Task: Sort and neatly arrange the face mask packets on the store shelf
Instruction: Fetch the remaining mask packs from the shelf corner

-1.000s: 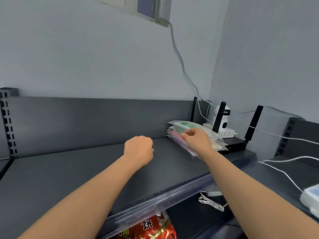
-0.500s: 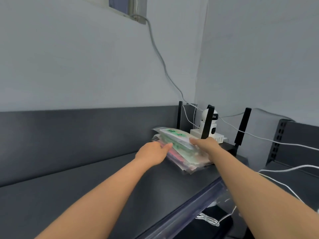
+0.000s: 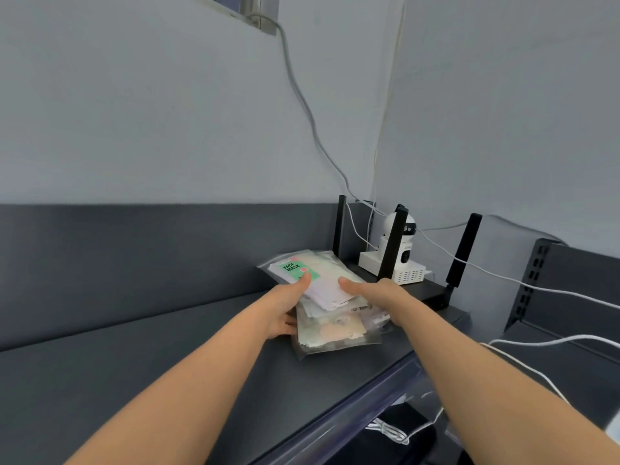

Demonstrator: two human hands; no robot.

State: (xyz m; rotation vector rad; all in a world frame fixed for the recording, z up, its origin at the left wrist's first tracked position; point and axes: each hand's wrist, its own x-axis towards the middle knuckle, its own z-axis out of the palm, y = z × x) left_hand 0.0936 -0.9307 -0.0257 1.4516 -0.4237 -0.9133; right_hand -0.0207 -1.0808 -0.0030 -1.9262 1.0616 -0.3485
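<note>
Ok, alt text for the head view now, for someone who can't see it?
The left hand and right hand grip a stack of face mask packets on a dark shelf, each thumb on top. Behind it stand a router and a white camera.

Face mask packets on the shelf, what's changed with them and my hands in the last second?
The left hand, a loose fist over the shelf a second ago, moved right and now grips the face mask packets at their left edge, thumb on top. The right hand stayed on their right side. Packets remain beside the router.
</note>
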